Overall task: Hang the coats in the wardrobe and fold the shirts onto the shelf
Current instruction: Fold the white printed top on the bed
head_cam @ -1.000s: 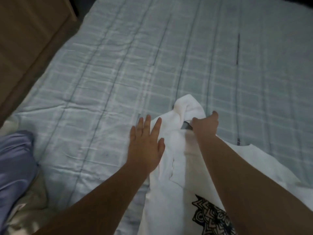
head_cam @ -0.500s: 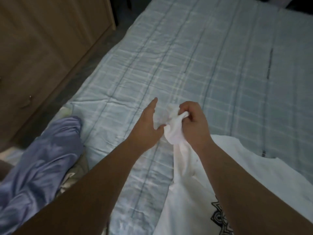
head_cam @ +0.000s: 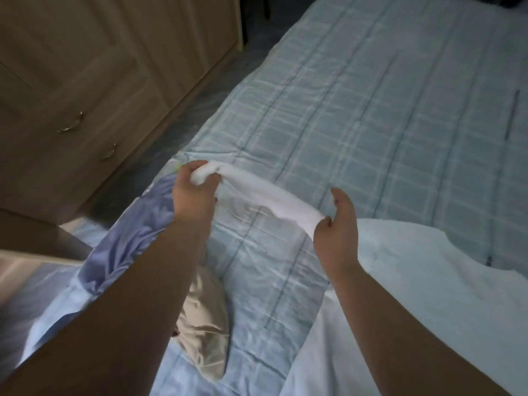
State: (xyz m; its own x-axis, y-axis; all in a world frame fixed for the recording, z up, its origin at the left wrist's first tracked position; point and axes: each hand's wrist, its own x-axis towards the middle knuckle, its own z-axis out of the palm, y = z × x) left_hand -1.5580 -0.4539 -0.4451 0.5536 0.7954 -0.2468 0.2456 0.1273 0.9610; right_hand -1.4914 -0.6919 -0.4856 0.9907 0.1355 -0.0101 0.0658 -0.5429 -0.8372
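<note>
A white shirt lies on the bed at the lower right, with one sleeve pulled out to the left above the bedspread. My left hand grips the sleeve's bunched end. My right hand pinches the same sleeve near the shoulder, index finger raised. A purple garment lies under my left forearm. Beside it sits a beige garment.
The bed carries a pale blue checked bedspread. A wooden wardrobe with metal handles stands to the left, across a narrow strip of dark floor. A light blue cloth lies at the lower left.
My left hand has taken the sleeve end and drawn it out to the left. My right hand shifted along the sleeve toward the shoulder. The view swung toward the wardrobe.
</note>
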